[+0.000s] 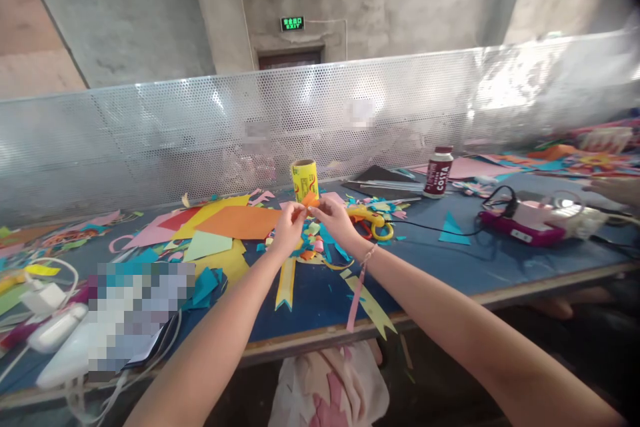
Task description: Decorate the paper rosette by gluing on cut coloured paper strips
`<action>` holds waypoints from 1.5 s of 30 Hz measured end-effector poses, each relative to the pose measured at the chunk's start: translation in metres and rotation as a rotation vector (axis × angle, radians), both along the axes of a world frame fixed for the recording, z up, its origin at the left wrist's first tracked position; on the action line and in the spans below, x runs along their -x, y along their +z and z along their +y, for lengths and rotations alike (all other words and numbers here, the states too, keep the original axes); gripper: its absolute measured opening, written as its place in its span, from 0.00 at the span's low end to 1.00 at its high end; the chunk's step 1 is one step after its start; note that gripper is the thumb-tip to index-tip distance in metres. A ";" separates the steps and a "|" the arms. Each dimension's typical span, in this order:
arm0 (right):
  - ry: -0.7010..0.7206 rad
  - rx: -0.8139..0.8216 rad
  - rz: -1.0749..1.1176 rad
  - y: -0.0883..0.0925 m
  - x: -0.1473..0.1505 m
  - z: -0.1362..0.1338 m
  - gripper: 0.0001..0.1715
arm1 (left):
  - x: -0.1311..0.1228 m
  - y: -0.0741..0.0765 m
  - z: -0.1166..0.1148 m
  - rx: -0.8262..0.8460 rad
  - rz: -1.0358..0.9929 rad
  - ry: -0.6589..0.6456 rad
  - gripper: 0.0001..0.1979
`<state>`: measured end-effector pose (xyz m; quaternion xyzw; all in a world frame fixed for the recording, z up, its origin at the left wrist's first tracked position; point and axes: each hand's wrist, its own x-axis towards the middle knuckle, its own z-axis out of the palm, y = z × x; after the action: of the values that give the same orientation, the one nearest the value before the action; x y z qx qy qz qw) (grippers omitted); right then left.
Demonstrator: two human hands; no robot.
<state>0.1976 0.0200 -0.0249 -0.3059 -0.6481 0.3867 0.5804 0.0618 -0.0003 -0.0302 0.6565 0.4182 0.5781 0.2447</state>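
Note:
My left hand (289, 231) and my right hand (336, 219) meet above the middle of the table, fingers pinched together. Between the fingertips of both is a small piece of orange paper (311, 199). Below them lies a cluster of blue, pink and yellow paper pieces (320, 242), partly covered by my hands. A yellow paper strip (285, 285) with a notched, blue-edged end extends from it toward me. To the right, a pale green notched strip (371, 303) hangs over the table edge. Just past my right hand lies a yellow-handled tool (369, 216), its kind unclear.
A yellow cardboard roll (305, 180) stands behind my hands. Coloured paper sheets (240, 221) lie left, near a blurred-out device (140, 313) and white chargers (57, 327). At right are a Costa bottle (439, 173), a purple power strip (520, 227) and another person's hand (613, 188).

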 end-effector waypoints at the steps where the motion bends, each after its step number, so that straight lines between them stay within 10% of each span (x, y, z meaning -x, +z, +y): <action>1: -0.003 0.013 0.017 -0.001 0.000 0.000 0.21 | -0.001 -0.001 0.000 -0.020 0.010 -0.010 0.07; 45: 0.071 0.172 0.259 -0.004 0.002 0.004 0.30 | 0.002 0.005 0.003 0.078 -0.177 0.052 0.06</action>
<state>0.1957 0.0241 -0.0287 -0.2789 -0.5429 0.4974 0.6165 0.0594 0.0031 -0.0257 0.5817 0.4342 0.6233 0.2908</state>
